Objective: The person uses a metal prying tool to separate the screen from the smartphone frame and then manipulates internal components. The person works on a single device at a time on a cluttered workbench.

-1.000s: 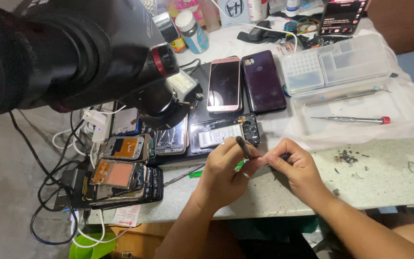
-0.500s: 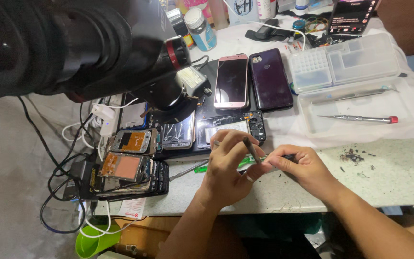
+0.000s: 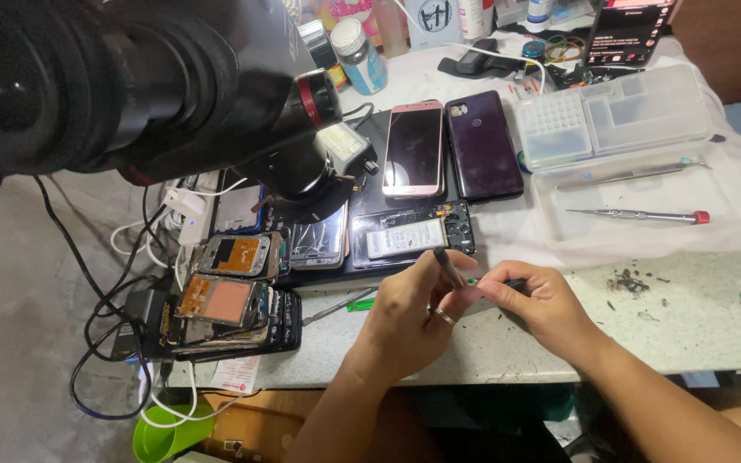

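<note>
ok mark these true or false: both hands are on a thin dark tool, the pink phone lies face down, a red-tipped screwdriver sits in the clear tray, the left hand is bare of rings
1. Both hands are on the thin dark tool: true; the left hand and right hand pinch it.
2. The pink phone lies face down: false; its dark screen faces up.
3. A red-tipped screwdriver sits in the clear tray: true.
4. The left hand wears no ring: false; one finger has a ring.

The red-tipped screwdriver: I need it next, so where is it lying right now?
In the head view, the red-tipped screwdriver lies flat in the clear plastic tray at the right of the table, below the compartmented parts box and beyond the right hand.
</note>
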